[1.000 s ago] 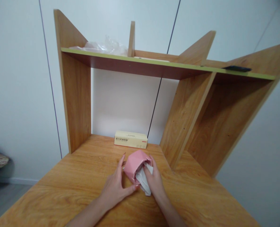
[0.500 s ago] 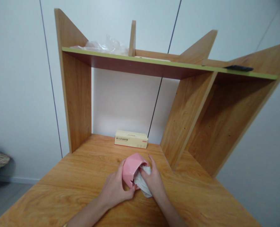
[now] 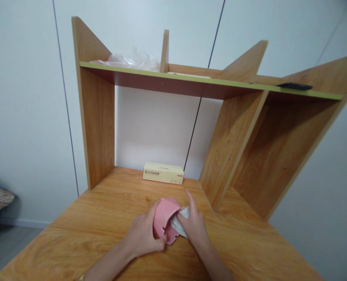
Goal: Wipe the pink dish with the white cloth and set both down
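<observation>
Head view: left hand [image 3: 142,234] fingers now wrap the pink cup [image 3: 165,219]; right hand [image 3: 194,229] still presses white cloth [image 3: 181,223] inside.

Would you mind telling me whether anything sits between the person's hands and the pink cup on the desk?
Nothing does. The left hand grips the pink cup directly, and the right hand presses a white cloth against it. The beige box lies apart, behind them.
</observation>
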Demonstrator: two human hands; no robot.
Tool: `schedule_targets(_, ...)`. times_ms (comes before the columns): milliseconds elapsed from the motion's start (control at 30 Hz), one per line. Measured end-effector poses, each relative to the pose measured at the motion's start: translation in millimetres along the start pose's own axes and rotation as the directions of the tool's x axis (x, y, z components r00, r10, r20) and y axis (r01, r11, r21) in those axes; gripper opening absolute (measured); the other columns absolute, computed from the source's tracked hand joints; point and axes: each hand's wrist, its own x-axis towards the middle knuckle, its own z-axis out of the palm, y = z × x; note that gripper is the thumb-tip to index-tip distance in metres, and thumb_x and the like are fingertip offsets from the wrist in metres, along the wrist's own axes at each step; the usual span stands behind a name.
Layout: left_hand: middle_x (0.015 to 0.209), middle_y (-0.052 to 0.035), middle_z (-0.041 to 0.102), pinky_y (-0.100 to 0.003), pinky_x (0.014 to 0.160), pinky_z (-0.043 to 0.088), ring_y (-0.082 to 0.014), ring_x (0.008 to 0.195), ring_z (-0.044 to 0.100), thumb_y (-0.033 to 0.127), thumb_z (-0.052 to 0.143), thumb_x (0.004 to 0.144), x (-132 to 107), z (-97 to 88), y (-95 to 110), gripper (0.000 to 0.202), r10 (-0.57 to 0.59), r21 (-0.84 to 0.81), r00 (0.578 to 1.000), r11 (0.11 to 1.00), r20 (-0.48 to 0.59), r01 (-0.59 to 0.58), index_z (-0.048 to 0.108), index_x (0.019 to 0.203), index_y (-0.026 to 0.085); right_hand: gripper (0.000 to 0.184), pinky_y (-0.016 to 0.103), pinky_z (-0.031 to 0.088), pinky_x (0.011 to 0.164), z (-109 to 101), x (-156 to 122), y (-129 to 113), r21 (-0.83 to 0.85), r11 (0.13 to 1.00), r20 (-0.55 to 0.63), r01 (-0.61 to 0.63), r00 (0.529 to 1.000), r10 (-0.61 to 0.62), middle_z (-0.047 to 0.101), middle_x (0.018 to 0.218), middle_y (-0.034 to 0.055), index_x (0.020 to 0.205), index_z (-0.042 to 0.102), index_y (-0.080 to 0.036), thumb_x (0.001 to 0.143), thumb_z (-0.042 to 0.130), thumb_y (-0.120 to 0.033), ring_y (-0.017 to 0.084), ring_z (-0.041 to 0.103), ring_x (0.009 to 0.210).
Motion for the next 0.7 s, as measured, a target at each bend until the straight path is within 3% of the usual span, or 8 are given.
schedule_targets(167, 0.095, -0.0077, 0.063, -0.034, 0.072, 0.045, -0.0255, 0.080, 0.061, 0.038, 0.059, 0.064, 0.1, -4.4, 3.8, 0.085, 0.016, -0.012, 1.000, 1.000, 0.007, -0.016, 0.015, 0.134, 0.016, 0.061, 0.023, 0.039, 0.052, 2.6, -2.1, 0.5, 0.101, 0.995, 0.065, 0.016, 0.998, -0.023, 0.058, 0.061, -0.0021, 0.134, 0.026, -0.016, 0.078, 0.045, -0.032, 0.017, 0.056, 0.054)
schedule_targets(400, 0.097, -0.0081, 0.063, -0.035, 0.076, 0.044, -0.0262, 0.084, 0.060, 0.038, 0.060, 0.065, 0.4, -4.0, 4.5, 0.084, -0.006, -0.044, 1.000, 0.999, -0.011, 0.006, 0.017, 0.134, 0.018, 0.058, 0.023, 0.037, 0.052, 4.5, -1.5, 3.0, 0.005, 1.000, 0.100, 0.013, 0.995, -0.013, 0.059, 0.061, -0.0009, 0.134, 0.026, -0.016, 0.080, 0.041, -0.029, 0.018, 0.057, 0.055)
schedule_targets(700, 0.095, -0.0100, 0.064, -0.036, 0.074, 0.044, -0.0269, 0.082, 0.061, 0.042, 0.059, 0.068, 0.4, -3.5, 3.1, 0.086, -0.016, -0.032, 1.000, 0.999, -0.015, 0.015, 0.014, 0.137, 0.016, 0.058, 0.025, 0.040, 0.056, 5.3, -1.1, 3.9, 0.018, 1.000, 0.091, 0.009, 0.996, -0.011, 0.062, 0.068, 0.0021, 0.134, 0.026, -0.015, 0.080, 0.043, -0.028, 0.019, 0.059, 0.061)
